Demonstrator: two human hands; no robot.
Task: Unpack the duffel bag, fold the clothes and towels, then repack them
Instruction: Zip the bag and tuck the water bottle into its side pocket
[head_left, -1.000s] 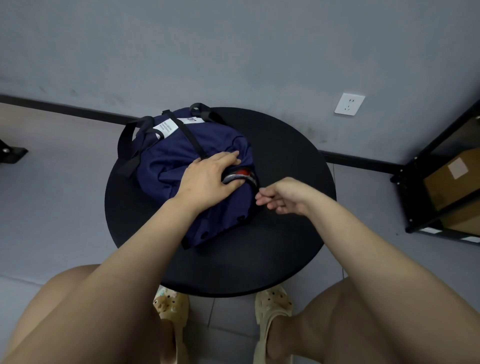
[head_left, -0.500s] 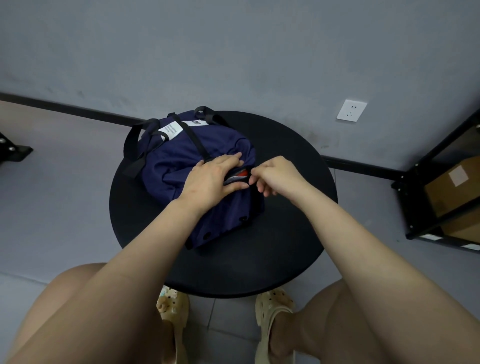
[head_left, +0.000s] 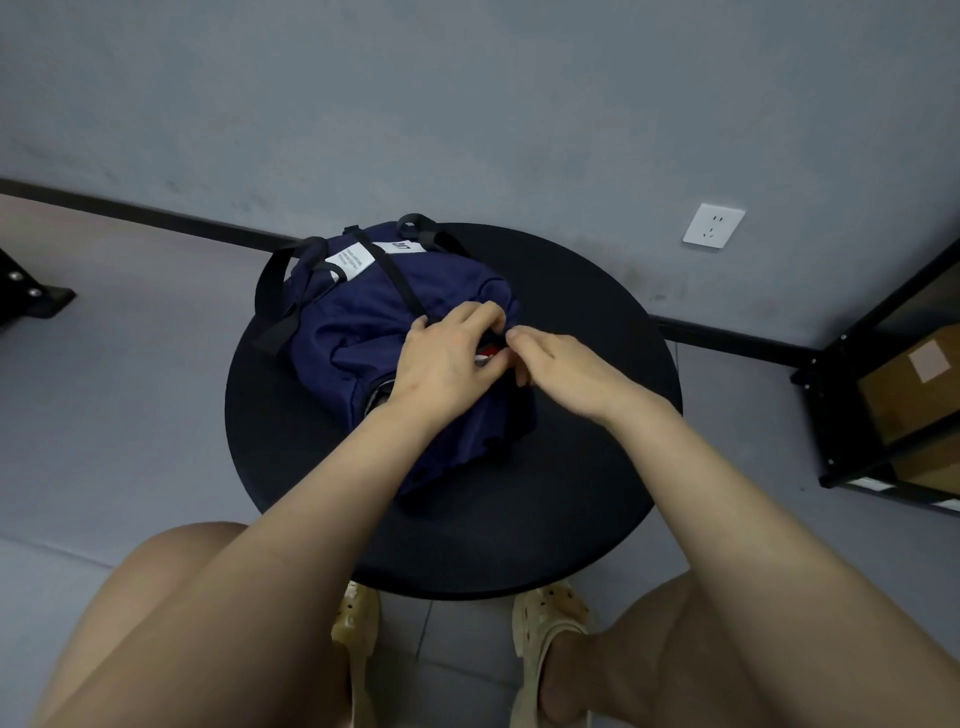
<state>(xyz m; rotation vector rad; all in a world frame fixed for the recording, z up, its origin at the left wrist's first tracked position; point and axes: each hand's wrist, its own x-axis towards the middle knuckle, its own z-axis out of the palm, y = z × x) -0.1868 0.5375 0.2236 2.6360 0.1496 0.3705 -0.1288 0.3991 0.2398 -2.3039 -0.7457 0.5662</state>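
A: Where does the duffel bag sit?

B: On the round black table, over its far left part, its near end reaching toward the middle. It is navy, with black straps hanging past the table's far left edge and a white label on top.

A: And the left hand?

B: It lies on the bag's near right end, palm down, fingers curled over the fabric at the opening and gripping it.

A: The right hand?

B: It meets the left at that same spot. Thumb and fingertips are brought together in a pinch at the opening, but what exactly they pinch is too small to tell. A bit of red and white shows between the two hands, inside the bag.

A: What else is around?

B: A grey wall with a white socket, a black shelf at the right holding a cardboard box, and beige clogs under the table's near edge.
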